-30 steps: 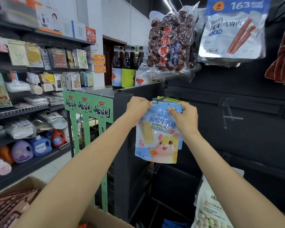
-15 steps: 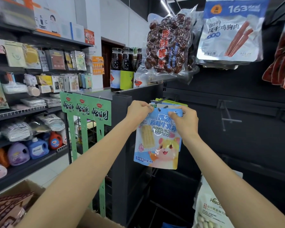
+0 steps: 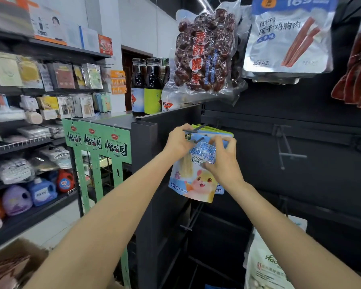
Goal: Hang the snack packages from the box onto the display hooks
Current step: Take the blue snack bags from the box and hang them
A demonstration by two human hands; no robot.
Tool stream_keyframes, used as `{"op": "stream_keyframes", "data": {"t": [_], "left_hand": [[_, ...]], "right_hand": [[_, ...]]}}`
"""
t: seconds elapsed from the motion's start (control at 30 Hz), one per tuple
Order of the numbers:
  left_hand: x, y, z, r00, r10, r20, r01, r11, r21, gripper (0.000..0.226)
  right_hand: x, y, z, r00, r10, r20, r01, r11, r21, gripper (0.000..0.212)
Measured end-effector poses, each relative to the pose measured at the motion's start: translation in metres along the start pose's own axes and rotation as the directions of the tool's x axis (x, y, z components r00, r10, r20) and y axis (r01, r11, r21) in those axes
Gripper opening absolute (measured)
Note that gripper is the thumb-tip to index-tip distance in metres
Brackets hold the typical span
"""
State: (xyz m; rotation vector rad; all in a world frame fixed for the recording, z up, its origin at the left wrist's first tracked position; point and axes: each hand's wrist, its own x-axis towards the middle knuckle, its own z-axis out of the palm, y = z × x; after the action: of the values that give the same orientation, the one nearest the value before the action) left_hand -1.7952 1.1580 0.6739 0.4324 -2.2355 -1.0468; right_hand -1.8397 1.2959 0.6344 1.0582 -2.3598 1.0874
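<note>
Head view shows the blue pouch (image 3: 193, 180) at a hook (image 3: 193, 130) on the dark panel, with green packs (image 3: 217, 130) hung just behind it. It looks light, thin and floppy, with a slick film, so the stiffer sealed top edge by the hang hole seems the best place to hold. Both arms reach forward and up; the left hand (image 3: 178, 140) pinches the top left corner, and the right hand (image 3: 222, 159) grips the upper right with curled fingers.
</note>
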Motion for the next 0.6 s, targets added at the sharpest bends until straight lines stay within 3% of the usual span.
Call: {"op": "stream_keyframes", "data": {"t": [0.1,0.2,0.27,0.47,0.6], "left_hand": [[0.0,-0.016,0.012,0.997,0.071,0.018,-0.073,0.988,0.135,0.067],[0.003,-0.023,0.016,0.996,0.03,0.082,-0.049,0.969,0.242,0.085],[0.005,-0.023,0.018,0.992,-0.027,0.119,-0.004,0.967,0.254,0.087],[-0.002,-0.02,0.019,0.994,-0.011,0.113,-0.022,0.955,0.294,0.083],[-0.028,-0.017,0.008,0.987,0.161,0.02,-0.152,0.876,0.458,0.068]], "right_hand": [[-0.002,0.005,0.006,0.999,0.011,-0.034,-0.013,0.999,-0.052,0.067],[0.001,0.008,0.008,0.997,-0.016,-0.072,0.004,0.988,-0.155,0.069],[0.004,0.01,0.007,0.997,-0.018,-0.075,0.0,0.973,-0.232,0.07],[0.0,0.012,0.006,0.984,-0.151,-0.094,0.096,0.896,-0.433,0.063],[-0.014,0.004,-0.002,0.986,-0.163,-0.024,0.141,0.912,-0.385,0.051]]}}
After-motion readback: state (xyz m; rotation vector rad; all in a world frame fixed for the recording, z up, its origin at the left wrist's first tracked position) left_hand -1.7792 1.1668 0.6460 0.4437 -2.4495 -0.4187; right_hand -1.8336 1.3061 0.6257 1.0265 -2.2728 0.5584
